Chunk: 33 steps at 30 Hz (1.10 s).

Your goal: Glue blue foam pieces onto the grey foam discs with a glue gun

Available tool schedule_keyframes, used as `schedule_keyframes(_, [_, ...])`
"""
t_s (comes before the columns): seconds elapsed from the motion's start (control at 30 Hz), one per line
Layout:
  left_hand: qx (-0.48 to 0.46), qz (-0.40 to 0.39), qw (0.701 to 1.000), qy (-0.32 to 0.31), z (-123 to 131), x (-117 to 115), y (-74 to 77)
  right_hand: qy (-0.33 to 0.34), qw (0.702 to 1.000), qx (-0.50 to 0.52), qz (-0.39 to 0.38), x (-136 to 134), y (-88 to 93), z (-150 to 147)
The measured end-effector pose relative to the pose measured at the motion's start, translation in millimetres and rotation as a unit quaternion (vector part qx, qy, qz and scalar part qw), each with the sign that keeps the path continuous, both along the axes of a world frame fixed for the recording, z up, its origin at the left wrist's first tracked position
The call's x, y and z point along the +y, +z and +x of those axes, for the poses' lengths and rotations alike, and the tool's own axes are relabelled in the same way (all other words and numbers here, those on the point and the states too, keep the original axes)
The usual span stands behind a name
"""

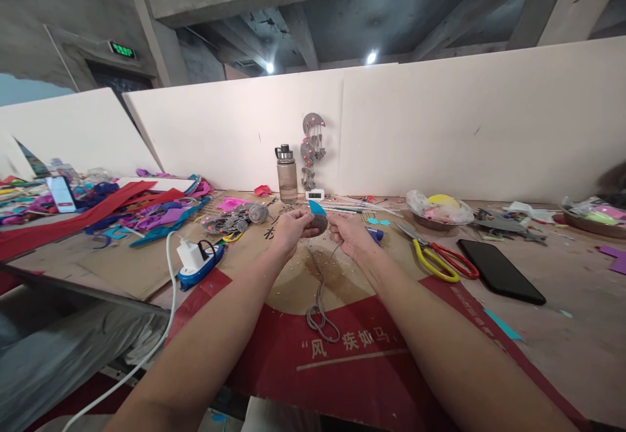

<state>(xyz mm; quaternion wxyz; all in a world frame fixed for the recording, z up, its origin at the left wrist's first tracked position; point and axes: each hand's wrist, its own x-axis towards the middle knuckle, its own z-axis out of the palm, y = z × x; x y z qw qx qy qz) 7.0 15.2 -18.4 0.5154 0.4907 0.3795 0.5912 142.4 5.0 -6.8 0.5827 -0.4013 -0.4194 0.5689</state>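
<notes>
My left hand (292, 229) is closed on a small curved piece with a bare blue tip (317, 208) and a grey-wrapped lower part (319, 225). Just to its right, my right hand (348, 231) has its fingers pinched together on grey yarn (321, 282), close to the wrapped part. The yarn hangs down and lies in loose loops on the red and brown printed cardboard. Exactly how the fingertips grip the strand is too small to see. Against the white board hangs a grey crescent ornament (313, 122) with pink dots and dangling pieces.
Right of my hands lie scissors (437, 259), a black phone (499, 271) and a bowl (430, 222) with a plastic bag. To the left are a blue power strip (200, 269) with a white cable, a grey yarn ball (258, 212) and felt scraps (166, 214). A bottle (287, 174) stands behind.
</notes>
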Motion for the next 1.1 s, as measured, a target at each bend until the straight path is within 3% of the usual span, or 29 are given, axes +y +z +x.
schedule_keyframes(0.5, [-0.016, -0.013, 1.0, -0.02, 0.7, 1.4, -5.0, 0.045, 0.996, 0.023, -0.068, 1.2, 4.0, 5.7])
schedule_keyframes(0.8, [-0.043, -0.052, 0.998, -0.009, 5.0, -1.1, -3.5, 0.015, 0.998, 0.028, -0.052, 2.4, -4.4, 2.2])
schedule_keyframes(1.1, [-0.039, -0.038, 0.998, -0.013, -2.1, -0.1, -0.8, 0.037, 0.999, 0.003, -0.01, -0.6, -2.0, 6.7])
